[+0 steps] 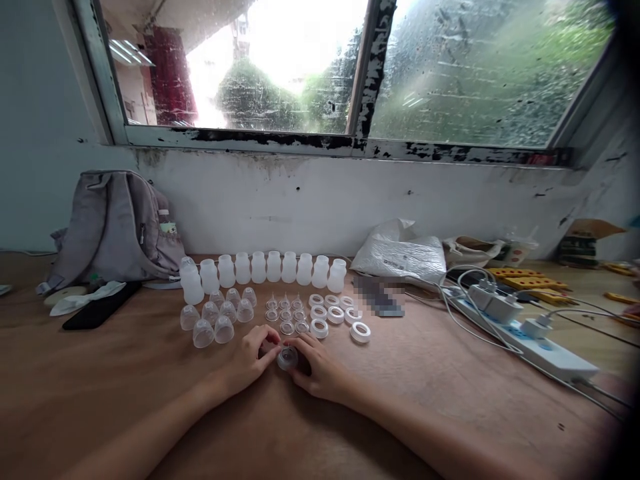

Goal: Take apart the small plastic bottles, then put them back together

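Observation:
My left hand [250, 360] and my right hand [320, 370] meet at the table's middle, both pinching a small clear plastic part [287, 358] between their fingertips. Just beyond lie rows of clear teats [286, 315], white screw rings [333, 313] and clear dome caps [219, 315]. A line of small white bottles [265, 268] stands behind them near the wall.
A grey backpack [113, 230] leans on the wall at left, with a black phone [97, 308] before it. A white plastic bag [400, 253], a power strip [525, 337] with chargers and cables, and yellow parts [530, 280] lie at right on the wooden table [150, 400].

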The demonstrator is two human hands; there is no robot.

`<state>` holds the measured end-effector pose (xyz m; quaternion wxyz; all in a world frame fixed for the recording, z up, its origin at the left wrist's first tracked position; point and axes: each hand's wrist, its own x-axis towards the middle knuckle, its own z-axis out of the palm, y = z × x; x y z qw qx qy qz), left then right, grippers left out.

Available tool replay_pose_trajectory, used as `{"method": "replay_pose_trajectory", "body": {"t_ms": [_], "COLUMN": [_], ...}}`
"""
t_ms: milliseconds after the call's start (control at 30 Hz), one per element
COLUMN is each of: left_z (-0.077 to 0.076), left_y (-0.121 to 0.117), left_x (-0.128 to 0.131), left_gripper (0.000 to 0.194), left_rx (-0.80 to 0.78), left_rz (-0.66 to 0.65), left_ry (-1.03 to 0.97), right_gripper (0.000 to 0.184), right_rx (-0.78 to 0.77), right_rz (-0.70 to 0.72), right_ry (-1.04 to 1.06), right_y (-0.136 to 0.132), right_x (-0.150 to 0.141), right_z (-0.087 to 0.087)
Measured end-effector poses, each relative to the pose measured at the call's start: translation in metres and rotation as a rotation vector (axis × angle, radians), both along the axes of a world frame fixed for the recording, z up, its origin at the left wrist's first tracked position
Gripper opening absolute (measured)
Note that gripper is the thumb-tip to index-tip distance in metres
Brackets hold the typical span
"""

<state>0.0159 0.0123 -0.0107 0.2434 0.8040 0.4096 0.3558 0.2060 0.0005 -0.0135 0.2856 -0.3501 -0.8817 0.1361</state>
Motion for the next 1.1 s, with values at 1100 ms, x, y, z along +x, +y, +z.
{"method": "replay_pose_trajectory", "body": {"t_ms": [1100], "left_z": [-0.001], "left_y": [-0.008], "left_x": [0.009], "left_gripper": [0.010], "left_rx": [0.274], "left_rz": [-0.032], "left_ry": [0.125], "right_gripper": [0.039], "right_rx": [-0.046], "right_rz": [0.041], "right_ry": [0.037], "right_y": [-0.002], "right_x": [-0.005], "right_z": [0.003]}}
